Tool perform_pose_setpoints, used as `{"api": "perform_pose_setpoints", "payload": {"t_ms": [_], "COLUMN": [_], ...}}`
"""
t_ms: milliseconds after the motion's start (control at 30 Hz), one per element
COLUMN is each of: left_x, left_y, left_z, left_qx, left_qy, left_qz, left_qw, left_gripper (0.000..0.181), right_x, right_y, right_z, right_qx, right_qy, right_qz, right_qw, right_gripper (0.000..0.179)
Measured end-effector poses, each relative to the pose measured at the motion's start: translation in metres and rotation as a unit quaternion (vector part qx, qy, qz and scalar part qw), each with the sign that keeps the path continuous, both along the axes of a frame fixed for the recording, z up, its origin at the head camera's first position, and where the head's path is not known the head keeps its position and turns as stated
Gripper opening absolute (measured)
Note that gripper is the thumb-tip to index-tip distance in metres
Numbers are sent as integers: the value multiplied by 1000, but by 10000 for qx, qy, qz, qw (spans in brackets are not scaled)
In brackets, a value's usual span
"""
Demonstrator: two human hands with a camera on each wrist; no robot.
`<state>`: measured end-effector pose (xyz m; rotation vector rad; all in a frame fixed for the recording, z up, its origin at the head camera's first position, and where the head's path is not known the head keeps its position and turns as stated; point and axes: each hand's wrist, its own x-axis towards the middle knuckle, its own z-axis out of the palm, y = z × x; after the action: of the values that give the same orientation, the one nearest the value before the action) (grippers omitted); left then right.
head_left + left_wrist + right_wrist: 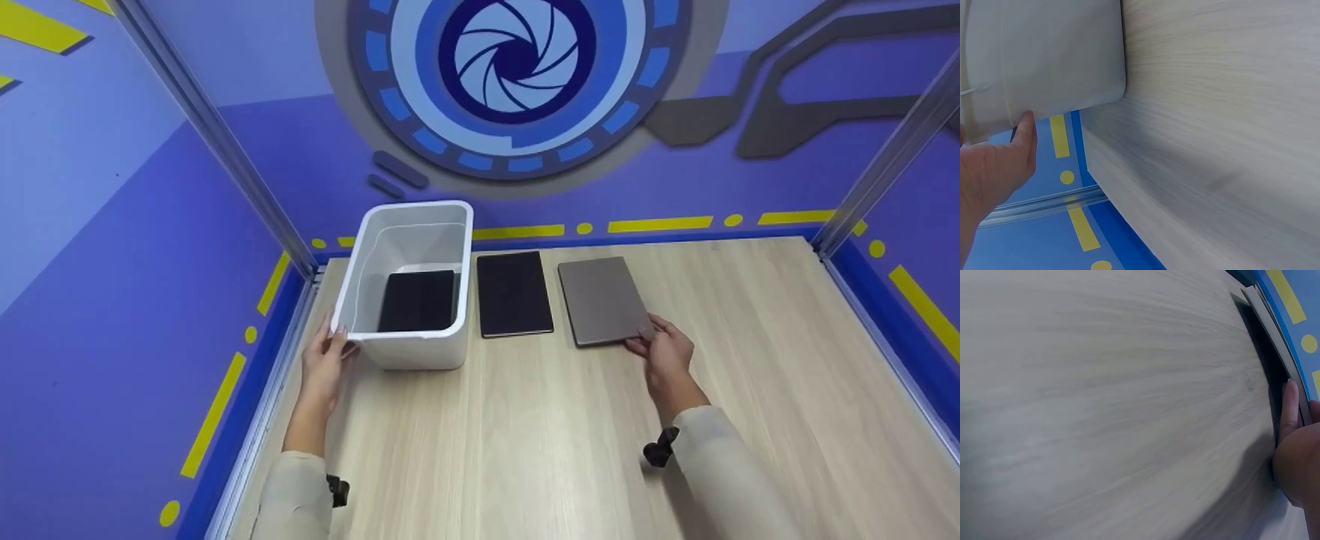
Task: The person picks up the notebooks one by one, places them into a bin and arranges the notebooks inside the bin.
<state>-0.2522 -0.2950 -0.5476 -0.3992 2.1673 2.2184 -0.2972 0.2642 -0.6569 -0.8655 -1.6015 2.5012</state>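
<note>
Book (602, 300), plain taupe, slim, rectangular, pinched by right hand (667, 350); left hand (324, 366) pinches white bin rim (401, 335).

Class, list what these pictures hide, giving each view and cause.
Head: the near end of the black item in the white bin, hidden by the bin's front rim.
Head: the underside of the other black item, hidden against the table.
Left wrist: the rest of the bin, cut off by the top edge.
Right wrist: part of the right hand, cut off by the right edge.
</note>
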Motion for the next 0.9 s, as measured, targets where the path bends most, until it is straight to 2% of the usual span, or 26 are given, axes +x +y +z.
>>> {"api": "perform_pose_setpoints", "payload": {"t_ms": [333, 567, 900], "left_x": [1, 3, 1], "left_y": [3, 3, 5], "left_z": [1, 0, -3], "left_qx": [27, -23, 30], "left_qy": [-5, -54, -30], "left_qz": [55, 245, 131], "left_qw": [10000, 9997, 9999], "left_gripper": [60, 60, 60], "right_x": [-2, 0, 2], "right_y": [1, -2, 2], "right_z": [0, 1, 2], "right_qx": [-30, 23, -208], "right_qy": [18, -54, -181], "right_qz": [-138, -53, -182], "right_qw": [9999, 10000, 9995], "right_gripper": [46, 48, 45]}}
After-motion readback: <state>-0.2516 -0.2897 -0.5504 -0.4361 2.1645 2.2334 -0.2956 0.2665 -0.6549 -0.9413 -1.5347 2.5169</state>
